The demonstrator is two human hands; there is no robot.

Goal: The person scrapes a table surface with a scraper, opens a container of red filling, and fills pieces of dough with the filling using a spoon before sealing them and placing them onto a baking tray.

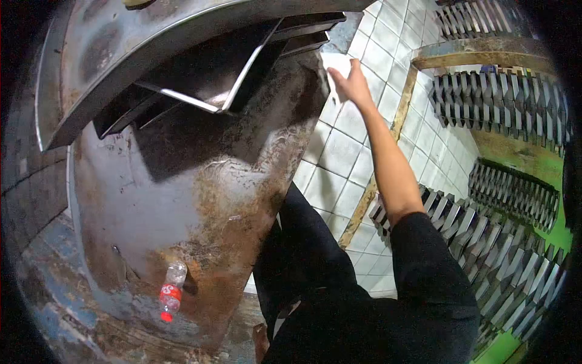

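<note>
Fingers: thumb and forefinger of the right hand stand apart in a V over a white cloth, thumb lying across its near face. Other fingertips hidden; cannot tell whether they close on it. Cloth sits at the far right edge of the metal table, white tiles beyond. It may be paper; weave not resolved. Left hand: not seen.

Handling, my judgement: gather the cloth into a flat pad under the fingers, so no loose corner catches on the rim. Use the flat of the fingers rather than the tips, and keep the thumb clear of bare edges, which look thin enough to cut. The arm is well stretched; a step closer would steady the wrist.

Materials: table top grey, blotched brown as if rusted, with pale wavy streaks mid-surface. Above it, a bent sheet, dark, its bright edges meeting in a V; a curved metal rim arches over. Plastic bottle: clear, ribbed, red label and cap; upright or lying, cannot tell. Right side: rows of zigzag metal strips, hard and grey, closely ranked.
</note>
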